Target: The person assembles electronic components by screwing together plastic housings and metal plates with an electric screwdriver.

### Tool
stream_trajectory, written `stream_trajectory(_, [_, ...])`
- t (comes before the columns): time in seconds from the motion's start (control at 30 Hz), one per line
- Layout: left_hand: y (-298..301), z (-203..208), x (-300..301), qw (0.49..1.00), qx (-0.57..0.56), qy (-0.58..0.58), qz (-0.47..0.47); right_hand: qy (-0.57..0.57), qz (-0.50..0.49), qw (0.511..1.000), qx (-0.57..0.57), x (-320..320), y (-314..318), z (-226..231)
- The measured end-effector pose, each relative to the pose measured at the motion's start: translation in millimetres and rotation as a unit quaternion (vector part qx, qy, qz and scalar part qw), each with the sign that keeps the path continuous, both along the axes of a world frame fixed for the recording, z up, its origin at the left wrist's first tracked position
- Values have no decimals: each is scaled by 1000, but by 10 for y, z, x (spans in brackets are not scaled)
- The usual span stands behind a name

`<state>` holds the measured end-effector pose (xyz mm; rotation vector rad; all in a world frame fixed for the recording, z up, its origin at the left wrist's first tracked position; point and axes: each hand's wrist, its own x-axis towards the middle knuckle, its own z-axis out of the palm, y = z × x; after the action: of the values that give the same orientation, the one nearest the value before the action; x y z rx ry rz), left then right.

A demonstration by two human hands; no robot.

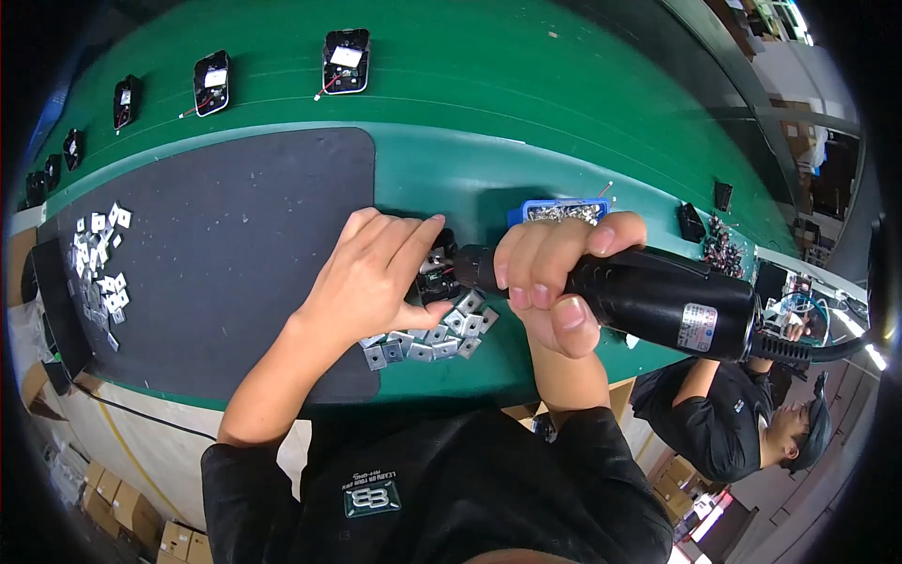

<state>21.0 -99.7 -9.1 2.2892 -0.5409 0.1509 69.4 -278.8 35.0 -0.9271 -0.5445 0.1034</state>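
Near the middle of the frame the left hand [371,273] lies flat over a small black part [437,273], fingers pressed down on it, seemingly to keep it from turning. The right hand [554,277] is clenched around a black electric screwdriver [658,301], held nearly level with its tip meeting the part from the right. Just below the part sits a loose heap of square metal plates [432,338], close enough to pick from. A blue tray of screws [559,211] stands just behind the right hand. At the left edge more plates [99,263] are scattered on the dark mat [225,254]. Along the green belt [489,85] in the upper left, black housings [346,61] lie spaced in a row. A co-worker [733,414] sits at lower right.
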Motion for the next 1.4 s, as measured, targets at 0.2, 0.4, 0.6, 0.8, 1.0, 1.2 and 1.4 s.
stream_trajectory(0.2, [-13, 23, 34, 1000, 11, -2, -7, 14, -6, 1000, 1, 14, -7, -13])
stream_trajectory(0.4, [4, -15, 45, 1000, 0, -21, -17, -20, 11, 1000, -7, 16, 12, -31])
stream_trajectory(0.6, [39, -68, 67, 998, 5, -37, -41, -69, 39, 990, -114, 46, 90, 72])
stream_trajectory(0.8, [39, -81, 72, 998, -22, -43, -33, -104, 46, 986, -122, 35, 140, 78])
stream_trajectory(1.0, [70, -37, 3, 999, 12, -17, -49, -107, 71, 989, -74, 19, 145, 18])
stream_trajectory(1.2, [31, -125, 352, 999, 12, -48, -12, -40, -46, 997, 53, -172, -24, 469])
stream_trajectory(1.4, [57, -317, 1101, 989, 80, -123, 22, 56, 8, 998, -11, -548, 190, 1])
